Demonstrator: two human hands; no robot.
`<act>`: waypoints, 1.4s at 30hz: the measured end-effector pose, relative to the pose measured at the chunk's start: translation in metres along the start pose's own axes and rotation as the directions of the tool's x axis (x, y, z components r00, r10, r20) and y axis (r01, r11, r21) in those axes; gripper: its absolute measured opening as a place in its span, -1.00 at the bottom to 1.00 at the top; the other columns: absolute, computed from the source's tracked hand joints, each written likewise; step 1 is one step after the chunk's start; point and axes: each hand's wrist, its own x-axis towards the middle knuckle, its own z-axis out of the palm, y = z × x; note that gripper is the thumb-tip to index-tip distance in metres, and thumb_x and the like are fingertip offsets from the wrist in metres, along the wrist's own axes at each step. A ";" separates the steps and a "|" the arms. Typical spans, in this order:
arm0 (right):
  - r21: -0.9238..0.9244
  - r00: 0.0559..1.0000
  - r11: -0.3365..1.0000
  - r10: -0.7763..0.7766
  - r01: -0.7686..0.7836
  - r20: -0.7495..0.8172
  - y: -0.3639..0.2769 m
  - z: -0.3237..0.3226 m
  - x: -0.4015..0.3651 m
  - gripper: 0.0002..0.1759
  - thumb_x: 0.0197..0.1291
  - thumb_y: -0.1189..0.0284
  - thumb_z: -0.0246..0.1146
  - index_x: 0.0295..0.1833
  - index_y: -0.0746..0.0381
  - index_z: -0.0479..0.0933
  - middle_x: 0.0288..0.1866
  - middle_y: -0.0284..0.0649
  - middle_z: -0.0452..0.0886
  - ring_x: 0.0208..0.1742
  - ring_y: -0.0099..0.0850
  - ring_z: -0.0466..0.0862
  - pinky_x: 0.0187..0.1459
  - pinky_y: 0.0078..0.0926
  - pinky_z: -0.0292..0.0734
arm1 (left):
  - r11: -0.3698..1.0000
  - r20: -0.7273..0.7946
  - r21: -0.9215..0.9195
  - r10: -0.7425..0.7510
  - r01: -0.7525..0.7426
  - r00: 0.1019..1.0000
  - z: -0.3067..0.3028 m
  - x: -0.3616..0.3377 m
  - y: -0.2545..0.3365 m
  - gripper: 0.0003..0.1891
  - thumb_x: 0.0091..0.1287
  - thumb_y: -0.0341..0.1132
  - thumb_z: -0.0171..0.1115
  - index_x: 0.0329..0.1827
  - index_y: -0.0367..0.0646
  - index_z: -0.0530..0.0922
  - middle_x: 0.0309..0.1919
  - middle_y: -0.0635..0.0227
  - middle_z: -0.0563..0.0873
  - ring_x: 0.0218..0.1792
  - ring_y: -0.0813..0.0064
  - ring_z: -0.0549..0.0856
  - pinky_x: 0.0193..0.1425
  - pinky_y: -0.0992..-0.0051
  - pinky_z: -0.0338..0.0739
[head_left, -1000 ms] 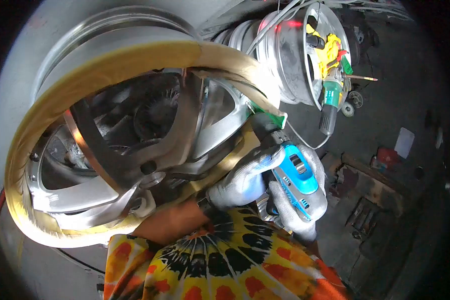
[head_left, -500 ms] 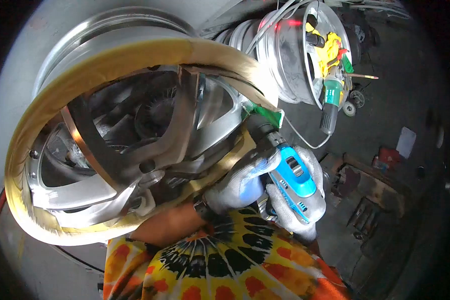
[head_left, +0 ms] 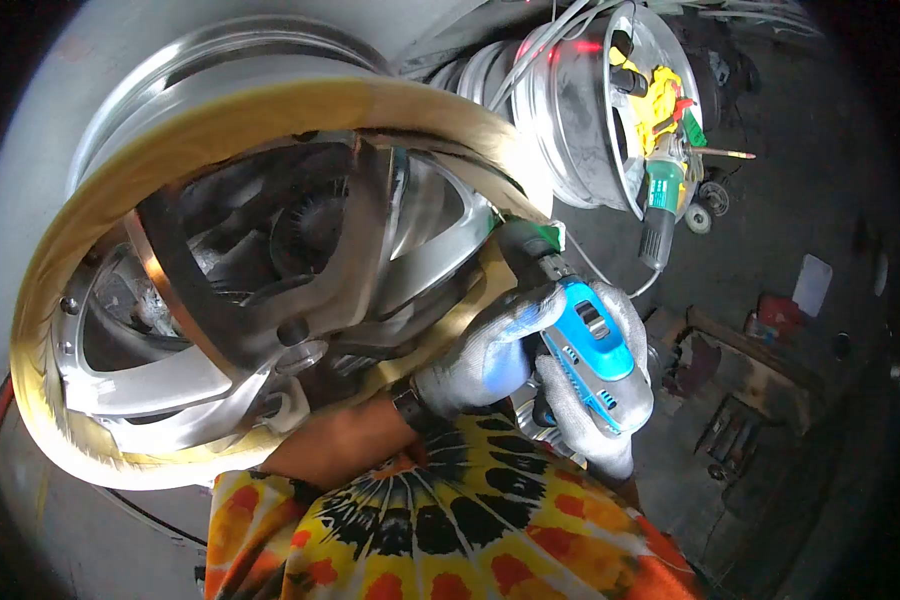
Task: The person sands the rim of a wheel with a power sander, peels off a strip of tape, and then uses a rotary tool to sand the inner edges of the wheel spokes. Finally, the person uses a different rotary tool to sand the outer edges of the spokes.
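Both my gloved hands hold a blue-and-grey power drill [head_left: 595,335]. My left hand [head_left: 490,355] is closed around the front of its body, just behind the chuck. My right hand [head_left: 580,415] wraps the rear and grip, its fingers partly hidden by the tool. On the drill's front end sits a black pad [head_left: 525,245] with a green disc [head_left: 548,235], against or very close to the right edge of an alloy wheel [head_left: 200,385]. Yellowish masking tape [head_left: 45,350] covers the wheel's rim. Its spokes are bare, shiny metal.
Behind stands another wheel rim [head_left: 570,120], with a green angle grinder [head_left: 662,195] and a yellow cloth [head_left: 660,100] on it. A grey cable [head_left: 645,285] hangs from the grinder. On the floor at right are a wooden frame [head_left: 760,360] and a white sheet [head_left: 813,285].
The drill's front end has shifted slightly left and tilted, so more of the black pad shows and less of the green disc. Both hands keep their hold.
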 end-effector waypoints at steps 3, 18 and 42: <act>0.026 1.000 1.000 -0.014 0.014 0.014 0.001 -0.001 0.001 -0.32 0.20 0.62 0.55 0.42 0.39 0.49 0.20 -0.03 0.67 0.13 -0.19 0.76 0.22 -0.27 0.65 | 1.000 -0.014 0.003 0.029 -0.029 0.999 0.000 -0.005 -0.002 -0.59 0.70 -0.04 0.18 0.41 -0.11 0.53 0.23 0.36 0.69 0.28 0.48 0.65 0.48 0.29 0.49; 0.081 0.988 0.986 0.150 -0.148 -0.029 -0.003 -0.001 -0.010 -0.52 0.01 0.72 0.52 0.13 0.49 0.70 0.17 0.11 0.74 0.18 0.00 0.75 0.29 -0.12 0.61 | 0.999 -0.026 0.044 0.008 -0.007 1.000 0.001 -0.001 -0.002 -0.59 0.71 -0.04 0.15 0.40 -0.12 0.53 0.22 0.36 0.70 0.28 0.49 0.65 0.49 0.32 0.47; 0.065 1.000 0.998 0.023 -0.023 0.004 0.004 -0.006 -0.010 -0.38 0.28 0.66 0.45 0.43 0.42 0.46 0.20 -0.03 0.66 0.12 -0.23 0.74 0.18 -0.30 0.66 | 1.000 -0.014 -0.004 0.017 -0.017 1.000 0.001 -0.002 -0.009 -0.61 0.70 -0.13 0.18 0.42 -0.15 0.54 0.25 0.34 0.68 0.30 0.49 0.64 0.48 0.31 0.49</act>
